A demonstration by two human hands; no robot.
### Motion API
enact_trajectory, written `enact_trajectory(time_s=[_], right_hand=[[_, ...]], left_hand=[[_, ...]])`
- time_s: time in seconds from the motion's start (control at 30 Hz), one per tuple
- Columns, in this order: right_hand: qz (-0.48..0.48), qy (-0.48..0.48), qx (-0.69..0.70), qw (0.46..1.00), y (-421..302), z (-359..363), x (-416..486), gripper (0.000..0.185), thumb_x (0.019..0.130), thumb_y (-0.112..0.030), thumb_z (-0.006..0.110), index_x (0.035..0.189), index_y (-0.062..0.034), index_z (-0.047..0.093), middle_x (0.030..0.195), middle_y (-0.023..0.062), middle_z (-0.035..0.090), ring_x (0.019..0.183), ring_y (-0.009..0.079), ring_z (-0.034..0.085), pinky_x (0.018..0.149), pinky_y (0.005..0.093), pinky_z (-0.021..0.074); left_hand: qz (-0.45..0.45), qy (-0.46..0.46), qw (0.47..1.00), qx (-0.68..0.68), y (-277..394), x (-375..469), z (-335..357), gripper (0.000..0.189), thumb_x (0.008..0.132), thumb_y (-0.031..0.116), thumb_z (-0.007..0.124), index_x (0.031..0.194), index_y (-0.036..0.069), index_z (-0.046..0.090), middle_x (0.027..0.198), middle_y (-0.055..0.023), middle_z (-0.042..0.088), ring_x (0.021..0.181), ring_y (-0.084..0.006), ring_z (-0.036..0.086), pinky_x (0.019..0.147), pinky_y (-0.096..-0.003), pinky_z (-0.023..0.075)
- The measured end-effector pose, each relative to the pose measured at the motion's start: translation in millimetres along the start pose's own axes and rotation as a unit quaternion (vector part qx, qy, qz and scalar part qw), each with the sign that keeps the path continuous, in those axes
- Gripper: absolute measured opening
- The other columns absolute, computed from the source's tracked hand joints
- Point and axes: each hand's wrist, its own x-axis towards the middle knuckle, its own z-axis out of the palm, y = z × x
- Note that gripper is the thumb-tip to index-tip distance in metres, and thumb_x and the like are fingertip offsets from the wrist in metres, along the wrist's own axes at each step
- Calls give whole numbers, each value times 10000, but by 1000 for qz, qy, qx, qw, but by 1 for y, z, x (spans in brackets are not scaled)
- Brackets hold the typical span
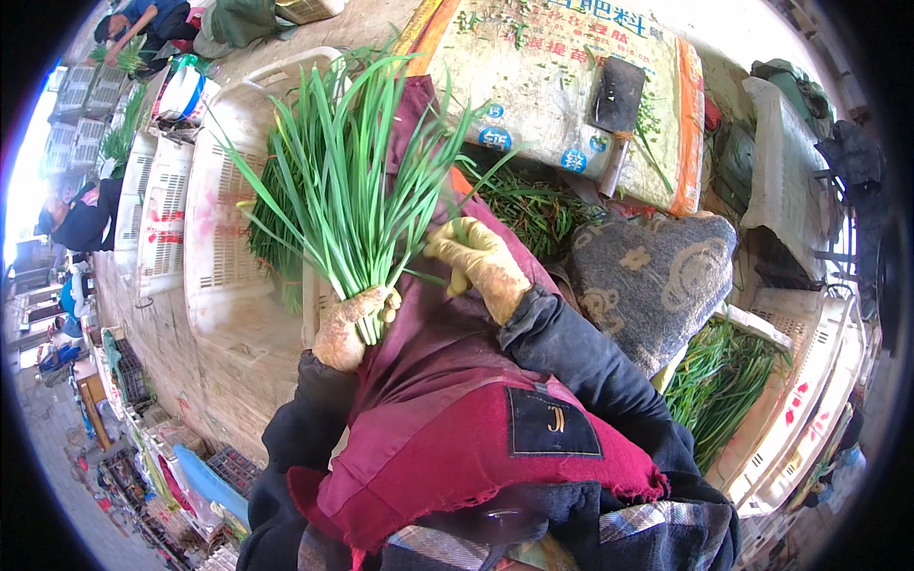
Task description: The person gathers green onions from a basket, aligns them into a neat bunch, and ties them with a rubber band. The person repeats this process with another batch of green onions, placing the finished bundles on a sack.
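My left hand (350,330), in a soiled pale glove, grips a bunch of long green leaves, apparently Chinese chives (350,193), by the pale stem ends. The leaves fan upward and away from me over a maroon apron (428,414). Just right of the bunch is my right hand (482,264), in a yellowish glove with its fingers bent. A blurred leaf crosses its fingertips; whether they pinch it is unclear. Left of my knees, a white plastic crate (221,235) contains tied bunches (278,214), partly hidden behind the held leaves.
A cleaver (618,96) lies on a printed woven sack (528,78) strewn with leaf scraps. Loose leaves (535,214) lie beneath its near edge. At my right are a patterned grey cushion (650,278) and a crate (792,428) beside more greens (721,385). Other people sit at far left.
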Motion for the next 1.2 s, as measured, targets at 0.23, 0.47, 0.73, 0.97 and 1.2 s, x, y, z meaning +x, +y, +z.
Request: enact_trajectory(time_s=[0.23, 0.47, 0.73, 0.97, 1.2], right_hand=[[-15, -123, -240, 963, 2, 14, -5, 255, 878, -136, 703, 1086, -27, 602, 839, 31, 625, 697, 105, 570, 588, 265, 466], [-90, -118, -362, 920, 0, 17, -8, 378, 827, -171, 706, 1172, -72, 586, 825, 90, 665, 770, 266, 656, 726, 388, 499], [-51, -221, -255, 940, 4, 8, -11, 696, 801, -128, 623, 1469, -152, 431, 723, 92, 575, 669, 240, 600, 649, 360, 474], [-246, -208, -438, 839, -44, -24, -32, 511, 887, -50, 575, 1394, -104, 541, 916, 39, 662, 759, 123, 579, 728, 308, 506], [-208, 97, -557, 798, -96, -101, -28, 504, 860, -52, 658, 1353, -99, 562, 1050, 91, 630, 926, 197, 613, 793, 350, 526]], left_hand=[[30, -1, 999, -21, -4, -1, 8, 238, 860, 124, 642, 1045, -26, 637, 837, -100, 664, 719, -176, 612, 682, -286, 496], [7, 6, 1000, 30, -2, 1, 7, 187, 879, 146, 658, 1004, 8, 647, 814, -60, 656, 705, -149, 614, 646, -263, 487], [27, 33, 998, 53, -8, 0, 6, 194, 913, 149, 647, 1048, 9, 644, 846, -35, 644, 722, -131, 606, 647, -245, 475], [94, -28, 975, 201, -3, -9, -2, 254, 903, 108, 636, 1101, -50, 652, 951, -92, 701, 831, -171, 660, 761, -284, 524], [6, -34, 989, 143, 14, -15, -15, 274, 851, 108, 693, 1086, -32, 672, 949, -113, 724, 791, -197, 692, 748, -329, 549]])
